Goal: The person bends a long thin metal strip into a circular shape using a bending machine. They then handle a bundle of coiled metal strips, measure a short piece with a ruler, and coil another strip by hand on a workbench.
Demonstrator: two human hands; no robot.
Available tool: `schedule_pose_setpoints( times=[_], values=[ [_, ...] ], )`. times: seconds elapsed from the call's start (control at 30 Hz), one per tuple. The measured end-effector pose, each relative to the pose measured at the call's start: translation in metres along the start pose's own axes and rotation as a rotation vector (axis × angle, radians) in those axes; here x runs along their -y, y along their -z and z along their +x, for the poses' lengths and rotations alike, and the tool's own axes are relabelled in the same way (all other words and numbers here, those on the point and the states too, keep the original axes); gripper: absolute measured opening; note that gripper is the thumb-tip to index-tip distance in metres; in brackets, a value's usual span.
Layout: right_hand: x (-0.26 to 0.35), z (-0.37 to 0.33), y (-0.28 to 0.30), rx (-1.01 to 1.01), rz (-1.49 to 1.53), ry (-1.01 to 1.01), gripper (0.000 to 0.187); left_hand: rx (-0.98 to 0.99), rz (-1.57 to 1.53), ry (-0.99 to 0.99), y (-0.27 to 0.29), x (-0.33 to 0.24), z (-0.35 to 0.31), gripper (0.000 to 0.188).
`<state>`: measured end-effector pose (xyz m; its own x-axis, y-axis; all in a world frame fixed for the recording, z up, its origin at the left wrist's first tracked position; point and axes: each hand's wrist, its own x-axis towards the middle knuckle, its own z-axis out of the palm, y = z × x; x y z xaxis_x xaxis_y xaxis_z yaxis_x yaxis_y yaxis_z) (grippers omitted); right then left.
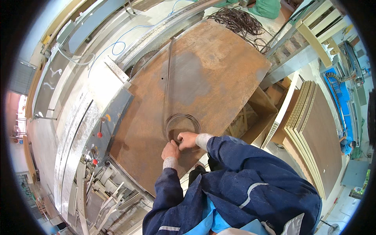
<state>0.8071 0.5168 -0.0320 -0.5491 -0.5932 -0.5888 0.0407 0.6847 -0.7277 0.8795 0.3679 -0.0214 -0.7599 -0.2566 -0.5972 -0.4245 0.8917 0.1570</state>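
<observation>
On a rust-brown metal table (227, 66) lies a coil of thin dark strip (183, 114), wound in several loose turns. From its left side, long lengths of the same strip (169, 78) run straight toward the far edge. My left hand (171, 150) is closed at the near side of the coil, fingers pinched together. Right beside it, my right hand (188, 140) is also closed on the coil, its fingertips almost touching the left ones. What exactly sits between the fingertips is partly hidden.
A tangled heap of dark strips (239, 21) lies past the table's far corner. Stacked brown panels (319, 133) lean at the right. A grey machine with red knobs (113, 117) borders the table on the left, above scattered offcuts (103, 196).
</observation>
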Motion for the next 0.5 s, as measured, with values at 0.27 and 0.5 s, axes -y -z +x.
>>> schedule_pose_setpoints(
  times=[0.27, 0.5],
  values=[
    [0.036, 0.008, -0.014, -0.362, -0.186, -0.051, 0.035, 0.164, -0.072, 0.01, -0.029, -0.005, -0.026, 0.058],
    [-0.003, -0.009, -0.038, -0.317, -0.734, 0.268, 0.017, -0.122, -0.223, 0.118, 0.023, 0.01, -0.014, 0.078]
  ],
)
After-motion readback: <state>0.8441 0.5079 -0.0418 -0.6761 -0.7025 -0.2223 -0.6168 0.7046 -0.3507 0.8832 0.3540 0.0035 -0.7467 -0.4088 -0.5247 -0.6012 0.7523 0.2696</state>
